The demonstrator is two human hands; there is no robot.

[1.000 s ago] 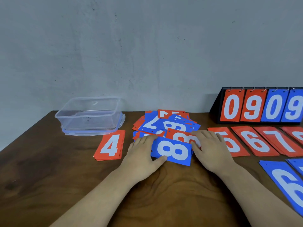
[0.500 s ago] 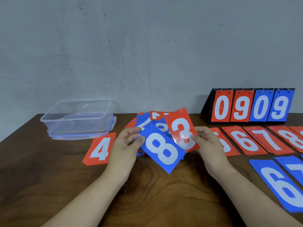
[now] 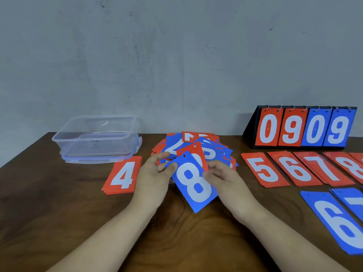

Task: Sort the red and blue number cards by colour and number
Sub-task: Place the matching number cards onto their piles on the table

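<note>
A blue 8 card (image 3: 193, 182) is lifted off the table, and my left hand (image 3: 155, 174) pinches its top left corner with the thumb on its face. A red card (image 3: 191, 152) sits behind it, mostly hidden. My right hand (image 3: 224, 177) curls at the right edge of both cards; which one it grips is unclear. Behind the hands lies a mixed heap of red and blue cards (image 3: 212, 148). Sorted red piles show 4 (image 3: 122, 174), 5 (image 3: 264, 169), 6 (image 3: 294, 167), 7 (image 3: 322, 166) and 8 (image 3: 351, 166). Blue 6 (image 3: 337, 222) and blue 7 (image 3: 351, 199) piles lie at the right.
A clear plastic box (image 3: 96, 134) stands on its lid at the back left. A black flip scoreboard (image 3: 302, 127) reading 09 09 stands at the back right. The brown wooden table (image 3: 59, 213) meets a grey wall behind.
Both hands lifted the blue 8 and a red 3 off the heap. The red card, fanned out to the right half a second ago, has slid behind the blue 8.
</note>
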